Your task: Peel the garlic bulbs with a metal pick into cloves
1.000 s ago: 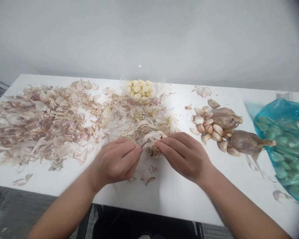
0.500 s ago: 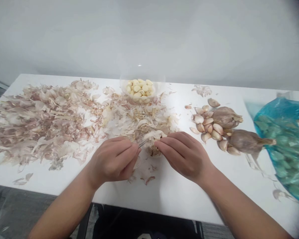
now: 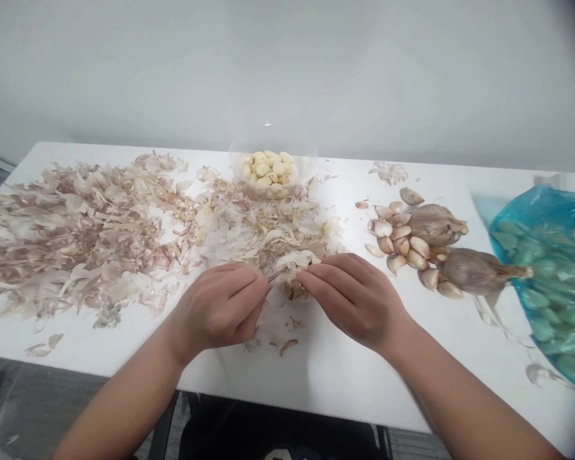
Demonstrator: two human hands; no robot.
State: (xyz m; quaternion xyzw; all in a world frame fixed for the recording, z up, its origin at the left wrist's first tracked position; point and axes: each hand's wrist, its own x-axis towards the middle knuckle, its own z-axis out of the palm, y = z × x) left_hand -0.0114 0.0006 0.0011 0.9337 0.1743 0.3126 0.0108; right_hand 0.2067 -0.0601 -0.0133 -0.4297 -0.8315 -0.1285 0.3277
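Observation:
My left hand [image 3: 223,305] is closed around a thin pointed metal tool [image 3: 276,275]; only its tip shows past the fingers, pointing toward the other hand. Opposite it, my right hand [image 3: 357,299] has its fingertips pinched together. Whatever they grip is hidden behind the fingers. Below and between both hands lies a heap of papery garlic skins [image 3: 273,239]. Beyond this heap, a clear bowl [image 3: 306,167] contains peeled garlic cloves [image 3: 268,169]. To the right of my right hand are unpeeled garlic cloves [image 3: 400,246] and two garlic bulbs [image 3: 436,225].
A large pile of garlic skins [image 3: 91,230] covers the left of the white table [image 3: 364,390]. At the right edge lies a blue plastic bag [image 3: 551,268] with pale contents. A grey wall [image 3: 287,70] rises behind the table.
Both hands stay almost in place. The metal tool's tip has shifted very slightly, and the view has moved a little.

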